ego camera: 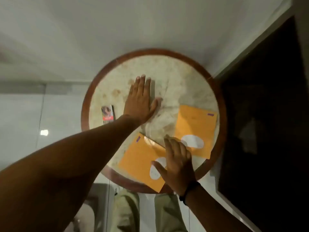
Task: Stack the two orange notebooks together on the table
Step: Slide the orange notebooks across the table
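Orange under the right hand (178,166): fingers (173,148) flat and nearly together, thumb out, pressing the near notebook (138,158), pinching nothing. Left hand (140,99) flat on bare tabletop (167,72), fingers close together, holding nothing, well apart from both. Far notebook (196,129) just beside the near one, toward the right rim, corners apparently touching or overlapping under the hand. Best done by sliding the near notebook over, lifting one edge with the thumb, then squaring edges. Small card (108,114) at left, out of the way.

Dim, soft motion blur, wide-angle warping.
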